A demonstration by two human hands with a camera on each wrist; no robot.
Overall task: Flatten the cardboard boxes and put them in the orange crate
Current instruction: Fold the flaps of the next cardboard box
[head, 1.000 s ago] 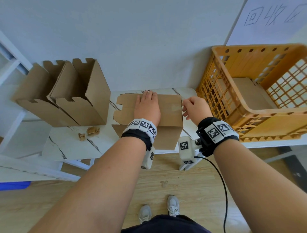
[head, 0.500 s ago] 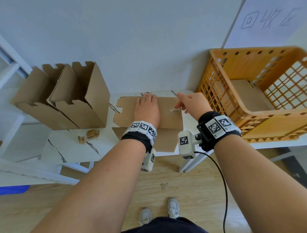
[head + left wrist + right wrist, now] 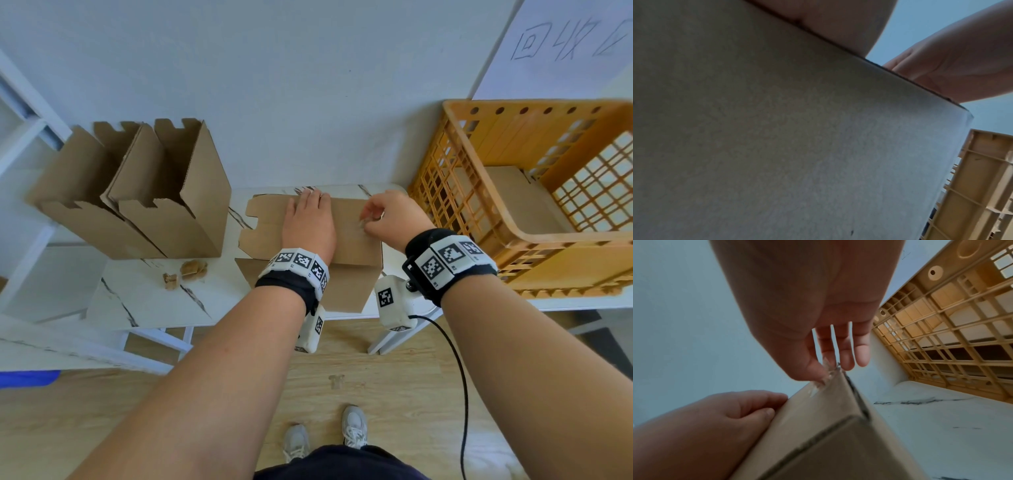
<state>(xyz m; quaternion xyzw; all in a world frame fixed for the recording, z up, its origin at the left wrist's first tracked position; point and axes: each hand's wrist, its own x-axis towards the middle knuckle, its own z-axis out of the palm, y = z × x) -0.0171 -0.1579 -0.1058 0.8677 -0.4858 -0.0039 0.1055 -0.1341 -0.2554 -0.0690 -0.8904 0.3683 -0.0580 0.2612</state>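
Note:
A brown cardboard box stands on the white marble table, left of the orange crate. My left hand lies flat on the box top, fingers straight, pressing it. My right hand is at the top's right part, thumb and forefinger pinching a strip of clear tape. The right wrist view shows the tape lifted at the box's edge between my fingertips, the other fingers hanging loose. The left wrist view is filled by the box wall.
Two open-topped cardboard boxes stand at the table's left against the wall. Small cardboard scraps lie in front of them. A flattened piece of cardboard lies inside the crate. A shelf frame is at far left.
My right hand has moved from the box's right edge onto its top and taken hold of the tape. The left hand has stayed pressed flat on the box.

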